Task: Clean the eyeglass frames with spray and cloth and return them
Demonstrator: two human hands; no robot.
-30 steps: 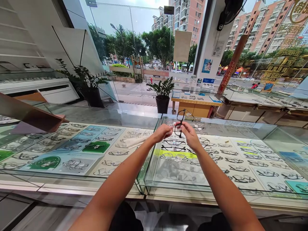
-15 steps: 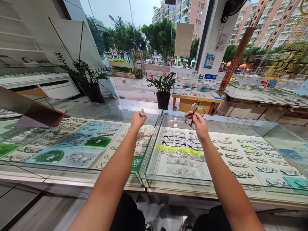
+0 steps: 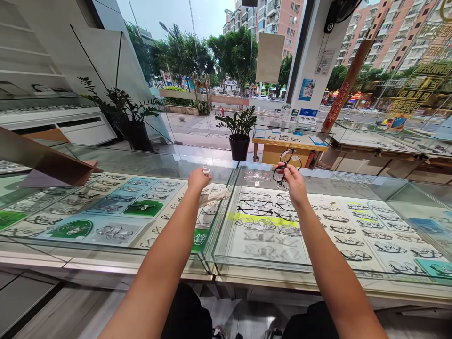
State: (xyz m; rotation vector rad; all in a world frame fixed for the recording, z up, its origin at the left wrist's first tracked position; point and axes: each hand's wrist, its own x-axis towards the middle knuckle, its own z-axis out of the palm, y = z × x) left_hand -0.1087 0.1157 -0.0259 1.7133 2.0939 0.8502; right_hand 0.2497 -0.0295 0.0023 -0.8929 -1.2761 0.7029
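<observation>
Above the glass display case (image 3: pixel 226 256), my right hand (image 3: pixel 294 181) pinches a pair of dark-framed eyeglasses (image 3: pixel 290 157), which hangs on its side with one lens above the other. My left hand (image 3: pixel 199 179) is wrapped round a small whitish bottle (image 3: pixel 206 168), whose top sticks up over the fingers. A pale cloth (image 3: pixel 213 197) lies near my left wrist, on the left side of the seam between the two cases. Rows of eyeglasses (image 3: pixel 256 207) rest on white sheets beneath the glass.
A potted plant (image 3: pixel 239 136) stands beyond the case, with a wooden table (image 3: pixel 289 143) to its right. A brown slanted board (image 3: pixel 45 157) is at the far left. Glass edges meet between the two cases.
My left hand has shifted slightly left and down, and the bottle in it now stands more upright. My right hand and the eyeglasses have moved slightly to the right.
</observation>
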